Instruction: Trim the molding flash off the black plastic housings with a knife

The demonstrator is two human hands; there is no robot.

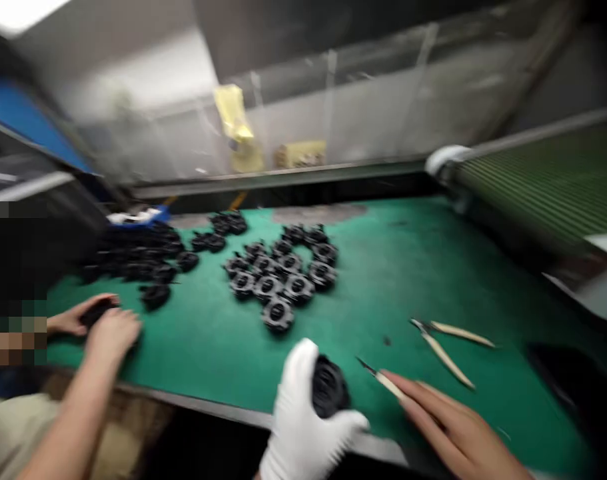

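My left hand [300, 420], in a white glove, grips a round black part [329, 387] just above the table's front edge. Bare, my right hand [448, 420] is closed on a thin knife with a pale handle [390, 385]. The dark, narrow tip of this tool points up and left toward the black part, apart from it. Beyond my right hand, nippers with cream handles [446, 350] lie spread on the green table [383, 267]. Several round parts with grey rims [277, 313] stand grouped in the middle of the table.
At the left, a co-worker's hands [110, 330] hold a dark part. Behind them lies a heap of black parts [138, 250] beside a blue tray [156, 217]. A green ribbed conveyor [543, 177] runs along the right. A dark flat object [558, 380] lies at the right edge.
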